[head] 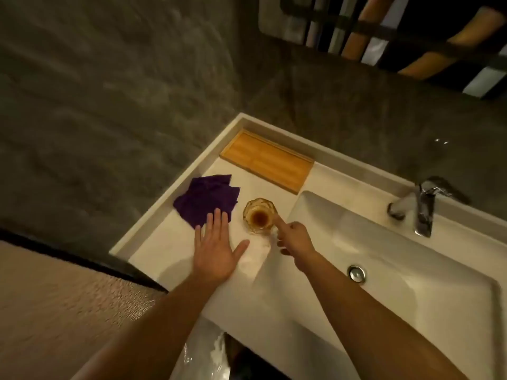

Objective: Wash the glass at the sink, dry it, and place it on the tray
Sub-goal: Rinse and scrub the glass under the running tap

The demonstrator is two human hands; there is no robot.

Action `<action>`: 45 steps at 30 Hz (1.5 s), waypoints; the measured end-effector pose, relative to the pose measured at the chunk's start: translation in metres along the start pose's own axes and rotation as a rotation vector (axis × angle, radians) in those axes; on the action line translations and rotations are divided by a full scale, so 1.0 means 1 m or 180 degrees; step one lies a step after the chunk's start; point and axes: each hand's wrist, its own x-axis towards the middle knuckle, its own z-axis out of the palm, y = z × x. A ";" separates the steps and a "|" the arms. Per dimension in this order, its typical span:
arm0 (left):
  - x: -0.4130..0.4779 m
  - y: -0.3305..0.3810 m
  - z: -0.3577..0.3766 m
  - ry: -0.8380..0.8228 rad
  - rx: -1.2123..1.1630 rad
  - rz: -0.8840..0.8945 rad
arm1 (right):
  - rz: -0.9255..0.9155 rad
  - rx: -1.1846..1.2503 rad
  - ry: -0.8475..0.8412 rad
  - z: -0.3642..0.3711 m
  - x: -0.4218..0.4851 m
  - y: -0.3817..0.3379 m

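Glass [259, 215] upright on the white counter [170, 259] left of the sink [411, 270] — brown residue at its bottom, no legible writing anywhere. Right hand [295, 238] touches its rim with extended index finger, not gripping. Left hand [216, 248] lies flat, fingers spread, fingertips on the purple cloth [205, 198]. Wooden tray [267, 161] sits behind.

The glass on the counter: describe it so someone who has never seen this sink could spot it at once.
Start at the white rectangular sink basin and look to the flat counter on its left. There, between the crumpled purple cloth and the basin's edge, stands the short faceted clear glass, upright, the right hand reaching it. It alone is transparent, with a brown residue in its bottom.
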 end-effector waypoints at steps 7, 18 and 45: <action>0.008 -0.001 0.006 0.0190 0.0191 0.0079 | 0.0119 0.0067 0.0223 0.013 0.014 0.005; 0.009 0.000 0.005 0.0045 0.0237 0.0069 | 0.0256 0.1212 0.0025 -0.006 0.001 0.031; 0.034 0.402 -0.096 -0.0011 -0.1001 0.2146 | 0.0319 0.2621 0.0699 -0.271 -0.035 0.166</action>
